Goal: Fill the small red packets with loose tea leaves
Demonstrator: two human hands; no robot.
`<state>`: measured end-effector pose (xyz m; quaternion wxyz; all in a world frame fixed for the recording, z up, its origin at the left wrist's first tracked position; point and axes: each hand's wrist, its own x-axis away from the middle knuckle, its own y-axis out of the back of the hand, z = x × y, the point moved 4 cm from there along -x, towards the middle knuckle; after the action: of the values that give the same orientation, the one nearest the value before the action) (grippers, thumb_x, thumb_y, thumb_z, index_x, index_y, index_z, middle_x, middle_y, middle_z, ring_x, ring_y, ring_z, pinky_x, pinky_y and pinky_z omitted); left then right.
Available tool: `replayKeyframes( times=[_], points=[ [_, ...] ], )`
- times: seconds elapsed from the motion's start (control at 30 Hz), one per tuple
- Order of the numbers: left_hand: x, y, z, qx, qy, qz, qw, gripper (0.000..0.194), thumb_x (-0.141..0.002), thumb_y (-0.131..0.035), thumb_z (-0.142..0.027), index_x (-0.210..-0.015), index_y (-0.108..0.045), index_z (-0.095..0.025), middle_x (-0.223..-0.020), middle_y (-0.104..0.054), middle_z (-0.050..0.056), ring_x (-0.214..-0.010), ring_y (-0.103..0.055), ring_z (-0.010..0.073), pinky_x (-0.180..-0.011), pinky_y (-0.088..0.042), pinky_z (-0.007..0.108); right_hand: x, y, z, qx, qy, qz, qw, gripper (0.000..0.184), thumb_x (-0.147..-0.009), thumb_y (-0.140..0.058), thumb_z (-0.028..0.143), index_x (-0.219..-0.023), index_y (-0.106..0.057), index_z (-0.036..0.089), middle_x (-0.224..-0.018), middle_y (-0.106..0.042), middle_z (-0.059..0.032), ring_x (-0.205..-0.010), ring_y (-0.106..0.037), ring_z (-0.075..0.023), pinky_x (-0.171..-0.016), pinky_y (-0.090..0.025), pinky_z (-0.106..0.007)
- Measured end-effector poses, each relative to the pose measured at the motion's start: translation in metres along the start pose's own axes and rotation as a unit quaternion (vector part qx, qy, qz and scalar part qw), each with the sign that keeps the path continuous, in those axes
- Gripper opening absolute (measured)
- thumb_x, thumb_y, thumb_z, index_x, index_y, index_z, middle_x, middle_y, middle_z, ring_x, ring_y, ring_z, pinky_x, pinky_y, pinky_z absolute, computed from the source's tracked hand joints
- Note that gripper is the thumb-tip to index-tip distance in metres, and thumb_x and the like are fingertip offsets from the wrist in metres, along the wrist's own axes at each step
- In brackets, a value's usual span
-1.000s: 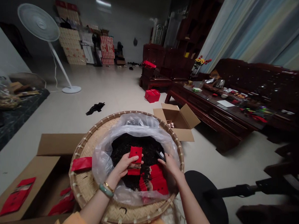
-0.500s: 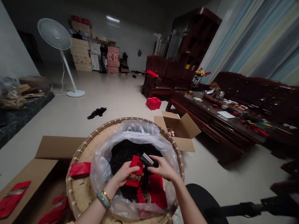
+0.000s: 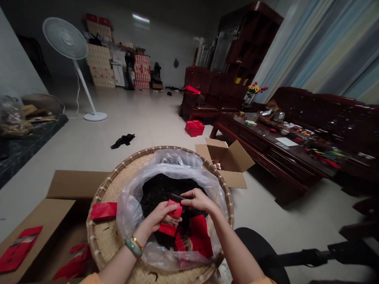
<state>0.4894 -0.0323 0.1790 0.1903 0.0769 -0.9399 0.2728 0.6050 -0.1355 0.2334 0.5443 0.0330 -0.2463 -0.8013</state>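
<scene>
Within left hand [image 3: 161, 220], red packet [image 3: 168, 228]

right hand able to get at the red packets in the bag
Likely yes: the right hand sits just above the red packets, nothing between them, though its fingers pinch a small black item it may need to set down.

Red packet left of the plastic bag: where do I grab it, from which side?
Probably pinch the red packet at its free outer end, coming from above on the left: it lies flat on the woven bamboo tray, its other end against the plastic bag.
</scene>
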Motion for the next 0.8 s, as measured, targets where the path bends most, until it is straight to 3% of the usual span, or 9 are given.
replayKeyframes(
  times=[0.13, 0.27, 0.47, 0.8],
  points=[
    [0.000, 0.001, 0.002, 0.059, 0.004, -0.002, 0.998, 0.048, -0.071, -0.063, -0.052, -0.093, -0.062, -0.009, -0.081, -0.071, 0.013, -0.060, -0.068, 0.0216, -0.053, -0.054, 0.032, -0.004, -0.001, -0.005, -0.021, -0.015, -0.007, 1.000, 0.036, -0.071, -0.063, 0.037, -0.100, -0.071, 0.017, -0.062, -0.062, 0.0010, -0.047, -0.046, -0.0088, -0.047, -0.037, -0.020],
    [0.001, 0.004, 0.009, 0.097, 0.047, -0.044, 0.993, 0.061, -0.079, -0.045, -0.061, -0.091, -0.064, -0.004, -0.066, -0.069, 0.015, -0.054, -0.066, 0.0225, -0.052, -0.054, 0.035, -0.006, -0.002, -0.010, -0.019, -0.027, -0.031, 0.999, 0.038, -0.069, -0.063, 0.035, -0.102, -0.070, 0.016, -0.064, -0.064, 0.0008, -0.048, -0.046, -0.0089, -0.049, -0.037, -0.020],
    [0.002, 0.006, 0.013, 0.109, 0.032, -0.092, 0.989, 0.062, -0.082, -0.041, -0.058, -0.084, -0.065, -0.001, -0.058, -0.068, 0.016, -0.046, -0.063, 0.0228, -0.050, -0.054, 0.036, -0.008, -0.004, -0.015, 0.009, -0.024, -0.075, 0.997, 0.037, -0.069, -0.062, 0.034, -0.101, -0.071, 0.017, -0.067, -0.065, 0.0005, -0.051, -0.049, -0.0102, -0.051, -0.037, -0.021],
    [0.005, 0.005, 0.013, 0.102, 0.027, -0.105, 0.989, 0.053, -0.085, -0.042, -0.050, -0.089, -0.064, -0.002, -0.055, -0.067, 0.013, -0.047, -0.063, 0.0231, -0.047, -0.053, 0.036, -0.007, -0.006, -0.017, -0.037, -0.050, -0.052, 0.997, 0.038, -0.069, -0.064, 0.032, -0.103, -0.070, 0.016, -0.067, -0.065, -0.0008, -0.047, -0.045, -0.0074, -0.047, -0.037, -0.020]
  ],
)
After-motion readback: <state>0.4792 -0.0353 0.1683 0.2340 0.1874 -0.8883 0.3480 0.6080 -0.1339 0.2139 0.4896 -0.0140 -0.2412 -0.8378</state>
